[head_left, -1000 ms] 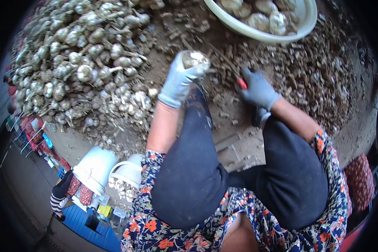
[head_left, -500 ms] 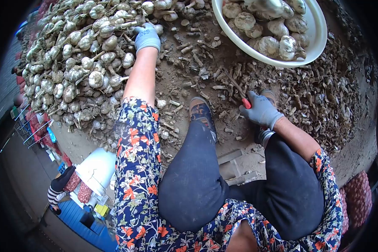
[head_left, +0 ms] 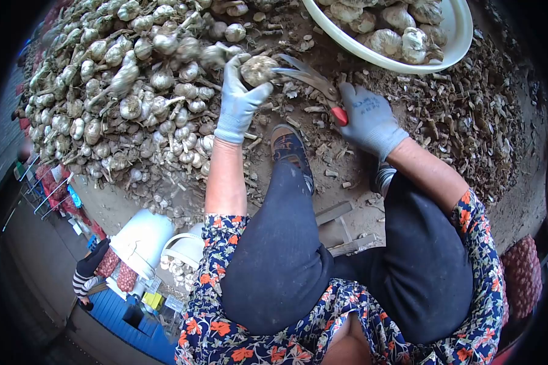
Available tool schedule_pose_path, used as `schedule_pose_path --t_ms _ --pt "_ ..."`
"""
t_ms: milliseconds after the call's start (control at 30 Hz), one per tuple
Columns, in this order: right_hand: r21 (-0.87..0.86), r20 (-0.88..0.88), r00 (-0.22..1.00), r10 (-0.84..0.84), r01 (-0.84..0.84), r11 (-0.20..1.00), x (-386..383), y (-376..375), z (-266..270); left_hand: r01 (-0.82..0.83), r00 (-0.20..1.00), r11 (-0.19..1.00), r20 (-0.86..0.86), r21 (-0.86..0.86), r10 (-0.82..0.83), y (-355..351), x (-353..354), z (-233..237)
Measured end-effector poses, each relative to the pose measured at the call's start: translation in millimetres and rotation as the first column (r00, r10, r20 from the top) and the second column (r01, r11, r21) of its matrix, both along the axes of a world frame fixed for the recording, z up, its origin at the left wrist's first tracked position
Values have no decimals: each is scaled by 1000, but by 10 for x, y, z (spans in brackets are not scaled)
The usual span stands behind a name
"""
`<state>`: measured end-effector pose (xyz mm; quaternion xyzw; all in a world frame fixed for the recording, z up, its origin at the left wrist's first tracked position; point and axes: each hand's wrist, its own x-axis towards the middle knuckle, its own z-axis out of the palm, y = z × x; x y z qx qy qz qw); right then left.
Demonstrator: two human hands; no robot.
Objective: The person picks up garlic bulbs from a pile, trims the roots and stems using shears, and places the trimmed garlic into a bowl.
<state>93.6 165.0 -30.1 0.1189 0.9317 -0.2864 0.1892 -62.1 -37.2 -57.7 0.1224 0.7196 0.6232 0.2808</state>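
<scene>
My left hand (head_left: pixel 240 100), in a grey glove, holds a garlic bulb (head_left: pixel 259 70) between thumb and fingers, root side facing up. Gloved too, my right hand (head_left: pixel 369 117) grips red-handled shears (head_left: pixel 313 79). The shears' blades are spread apart and their tips reach the right side of the bulb. A large heap of garlic (head_left: pixel 128 106) with dried stems lies to the left of my left hand. Beyond my right hand, a white basin (head_left: pixel 383 59) contains several trimmed bulbs (head_left: pixel 399 42).
Cut stems and dry husks (head_left: pixel 456 121) cover the ground at the right. A white bucket (head_left: pixel 141 243) and a smaller container of garlic (head_left: pixel 186 249) stand at lower left, near a person in a striped top (head_left: pixel 81 283). Red mesh sacks (head_left: pixel 520 277) lie at lower right.
My left hand has come back from the heap with a bulb in it. My right hand has risen, bringing the shears to the bulb with the blades now apart. Some heap bulbs are blurred.
</scene>
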Motion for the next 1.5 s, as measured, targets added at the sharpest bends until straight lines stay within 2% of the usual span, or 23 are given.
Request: schedule_pose_path --t_ms 33,100,167,200,233,300,333,400,467,533,667,733,900,967,1033,1100,1167,1233,1400,1467,1500 --pt "2 5 1000 -1 1 1000 -51 -15 41 29 999 998 -13 -50 -29 12 34 58" --pt "179 -57 994 94 -83 980 -137 -51 117 55 997 995 -41 -79 -59 4 63 192" --pt "170 15 993 120 -121 978 -202 -42 176 116 969 945 -172 -307 -175 -55 49 314" --pt "192 -15 987 162 -157 969 -195 -32 176 102 949 939 -251 -328 -190 -74 48 302" --pt "214 -42 978 206 -193 958 -181 -40 171 98 952 939 -245 -330 -185 -78 60 320" --pt "222 -31 975 219 -207 953 -170 -91 164 108 865 860 -379 -498 -328 -52 72 366" --pt "220 12 975 222 -219 950 -164 -113 166 61 815 826 -449 -560 -365 -49 81 353" --pt "223 60 972 227 -234 946 -137 -131 175 68 820 828 -441 -557 -364 -63 102 306" --pt "140 100 972 214 -226 964 -124 -145 184 70 825 826 -433 -560 -364 -49 120 316" --pt "107 106 967 230 -241 965 -136 -165 180 120 895 831 -303 -543 -327 -58 165 338" --pt "57 91 960 265 -271 961 -141 -165 65 121 865 822 -347 -557 -363 -90 137 295" --pt "42 86 958 275 -279 959 -87 -133 17 218 883 831 -259 -512 -391 -90 122 336" --pt "4 42 971 235 -235 972 126 -122 -71 311 876 796 -168 -519 -452 2 157 346" --pt "-20 52 975 215 -215 976 135 -124 -62 274 954 869 -2 -412 -301 25 228 344" --pt "-16 116 970 214 -214 977 100 -95 -8 261 957 878 -9 -401 -289 14 286 337" --pt "94 7 975 221 -221 971 102 -82 23 199 950 871 -131 -448 -285 -36 336 259" --pt "71 28 974 227 -228 971 138 -68 -18 200 938 863 -164 -464 -305 -7 378 307" --pt "41 56 959 278 -280 959 194 -55 -64 272 830 790 -282 -550 -482 7 355 381" --pt "15 74 950 304 -306 952 191 -49 -118 245 804 788 -336 -565 -491 -22 381 300" --pt "-92 113 952 286 -277 957 199 -35 -208 211 811 802 -358 -559 -463 -11 396 277" --pt "-89 110 951 287 -279 956 227 -26 -283 208 811 804 -362 -557 -460 6 420 279"
